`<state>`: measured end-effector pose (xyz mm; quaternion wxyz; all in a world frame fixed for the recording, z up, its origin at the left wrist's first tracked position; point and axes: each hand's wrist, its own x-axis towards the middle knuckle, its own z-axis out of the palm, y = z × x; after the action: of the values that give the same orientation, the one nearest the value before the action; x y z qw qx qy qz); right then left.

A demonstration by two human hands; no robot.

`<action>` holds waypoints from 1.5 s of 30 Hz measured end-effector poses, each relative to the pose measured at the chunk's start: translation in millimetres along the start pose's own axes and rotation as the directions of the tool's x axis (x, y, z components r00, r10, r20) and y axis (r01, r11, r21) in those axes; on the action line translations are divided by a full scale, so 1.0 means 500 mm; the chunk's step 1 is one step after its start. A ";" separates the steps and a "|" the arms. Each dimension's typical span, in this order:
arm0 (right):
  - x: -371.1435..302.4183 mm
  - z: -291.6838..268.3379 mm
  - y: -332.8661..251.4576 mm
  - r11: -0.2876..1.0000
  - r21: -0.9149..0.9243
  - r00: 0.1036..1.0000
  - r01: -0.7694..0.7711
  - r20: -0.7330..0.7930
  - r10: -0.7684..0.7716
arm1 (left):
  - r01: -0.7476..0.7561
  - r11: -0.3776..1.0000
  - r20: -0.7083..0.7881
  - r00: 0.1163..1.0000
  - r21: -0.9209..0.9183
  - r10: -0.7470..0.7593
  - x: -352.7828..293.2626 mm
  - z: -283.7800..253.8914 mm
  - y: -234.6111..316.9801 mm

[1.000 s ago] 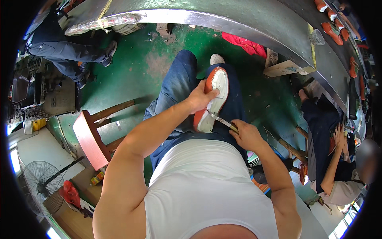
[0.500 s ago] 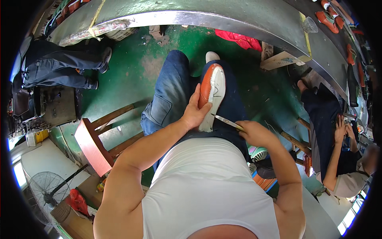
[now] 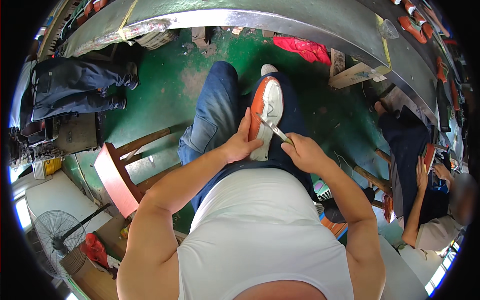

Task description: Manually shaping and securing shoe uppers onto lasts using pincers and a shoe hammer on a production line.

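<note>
An orange-brown shoe [image 3: 257, 102] lies along my thigh with its pale, whitish underside turned up and its toe pointing away from me. A dark curved line shows on that underside near the middle. My left hand [image 3: 241, 146] grips the shoe by its left side and heel end, fingers along the orange edge and thumb over the pale surface. In my right hand [image 3: 305, 154] is a knife [image 3: 271, 126], its metal blade slanting over the underside with the tip near the left edge. Whether the blade touches the surface, I cannot tell.
A long metal-edged workbench [image 3: 225, 19] curves across the far side. Below it are a red cloth [image 3: 304, 50] and a cardboard box [image 3: 356, 75]. A wooden stool [image 3: 117, 177] and a fan [image 3: 57, 240] stand left. Another person [image 3: 412, 200] sits right; someone's legs [image 3: 82, 82] show far left.
My right hand has moved up and left, bringing the knife from beside the shoe's heel end to across its middle. My left hand still holds the shoe.
</note>
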<state>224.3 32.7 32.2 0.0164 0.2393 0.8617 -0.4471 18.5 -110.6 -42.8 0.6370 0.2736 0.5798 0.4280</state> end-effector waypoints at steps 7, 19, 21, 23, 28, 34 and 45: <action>-0.030 0.009 0.049 0.942 0.289 0.984 -0.169 -0.004 0.178 | -0.087 0.924 -0.034 0.996 -0.372 0.080 0.003 -0.027 0.040; -0.060 -0.026 -0.017 0.897 -0.440 0.983 0.046 -0.139 -0.118 | -0.197 0.522 0.035 0.915 -0.830 0.402 0.077 -0.030 0.392; -0.032 -0.055 -0.026 0.920 -0.389 0.978 0.043 -0.172 -0.118 | -0.286 0.601 -0.022 0.913 -0.746 0.408 0.092 -0.013 0.402; -0.002 -0.091 -0.041 0.934 -0.289 0.868 0.210 -0.384 -0.314 | -0.220 0.449 0.009 0.891 -0.866 0.454 0.085 0.005 0.396; 0.082 -0.185 -0.162 0.872 -0.236 0.655 0.429 -0.584 -0.480 | -0.232 0.437 0.016 0.869 -0.869 0.494 0.087 0.001 0.387; 0.173 -0.195 -0.178 0.603 -0.533 0.350 0.594 -0.504 -0.790 | -0.324 0.421 -0.119 0.888 -0.847 0.444 0.071 0.034 0.403; 0.182 -0.195 -0.166 0.451 -0.623 0.221 0.639 -0.413 -0.883 | -0.363 0.438 -0.144 0.878 -0.822 0.457 0.075 0.027 0.381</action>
<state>126.4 104.7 132.0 -0.4952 -0.0808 0.8566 -0.1200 -13.4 15.9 101.4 0.5933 0.0928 0.1910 0.7764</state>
